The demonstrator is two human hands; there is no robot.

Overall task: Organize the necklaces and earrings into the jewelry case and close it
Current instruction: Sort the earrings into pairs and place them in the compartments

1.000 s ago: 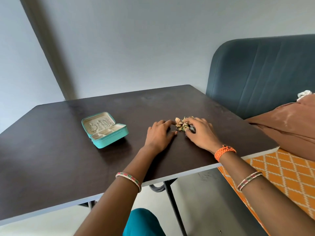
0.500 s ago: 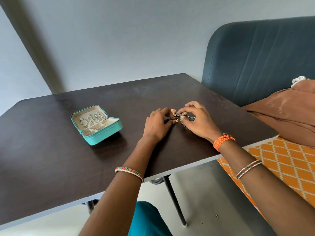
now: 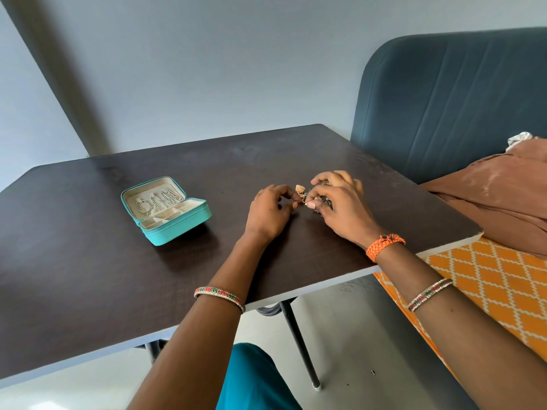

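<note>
A small teal jewelry case [image 3: 177, 229] lies open on the dark table [image 3: 88, 276], left of my hands. Silver chains hang inside its raised lid [image 3: 157, 199], and its cream tray has several small compartments. A tangled cluster of gold earrings [image 3: 300, 192] sits between my hands at the table's middle right. My left hand [image 3: 268, 213] pinches one side of the cluster with its fingertips. My right hand [image 3: 340, 202] grips the other side and covers most of the pile.
A blue padded bench back [image 3: 444, 108] stands right of the table. Brown cloth [image 3: 503, 196] lies on an orange patterned cushion [image 3: 488, 291] beside the table's right edge. Grey walls close off the far side.
Both hands have lifted from lying flat beside the earrings and now pinch the cluster between them. My head has shifted slightly, so the case appears a little further left.
</note>
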